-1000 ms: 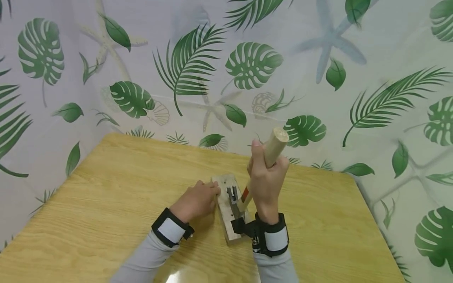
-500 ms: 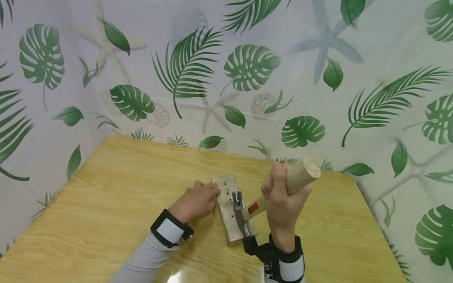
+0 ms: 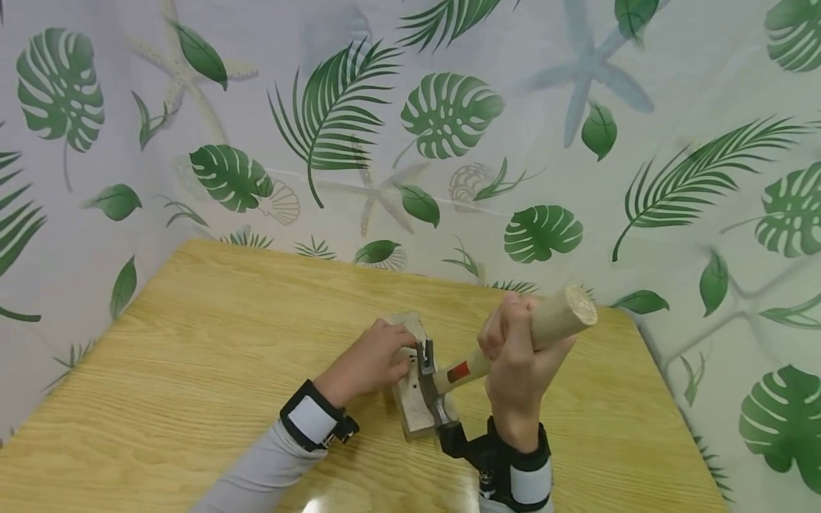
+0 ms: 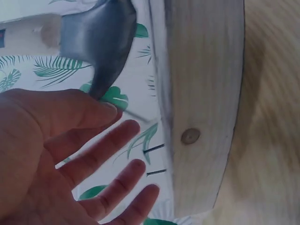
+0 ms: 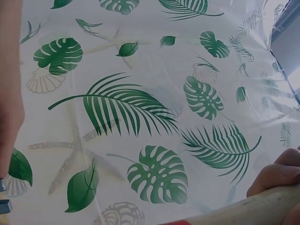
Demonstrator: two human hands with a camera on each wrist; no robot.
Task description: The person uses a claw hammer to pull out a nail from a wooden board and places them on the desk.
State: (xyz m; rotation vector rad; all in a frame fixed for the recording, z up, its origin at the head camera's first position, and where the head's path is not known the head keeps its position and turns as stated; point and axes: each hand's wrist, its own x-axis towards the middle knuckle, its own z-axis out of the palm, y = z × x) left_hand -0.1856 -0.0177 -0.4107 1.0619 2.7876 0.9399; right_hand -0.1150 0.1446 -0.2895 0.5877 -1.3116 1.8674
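My right hand (image 3: 522,363) grips the wooden handle of a claw hammer (image 3: 427,388), butt end raised toward the right. The metal head is over the wooden block (image 3: 417,413), with its claw pointing away from me. My left hand (image 3: 368,363) has come over the block's far half, fingertips at the claw. In the left wrist view, the thumb (image 4: 89,108) is at the claw tip (image 4: 99,86) and the other fingers are extended apart; whether thumb and forefinger pinch something is hidden. Two thin nails (image 4: 154,149) stick out of the block's face.
The block lies on a yellow wood-grain table (image 3: 256,320). Behind the table hangs a white sheet (image 3: 474,43) printed with green leaves and starfish. A camera mount (image 3: 465,449) on the right wrist sits close to the hammer's head.
The hammer's butt has swung right and lower over the last second, its head shifting slightly. My left hand has left the block's left edge and moved right to the claw.
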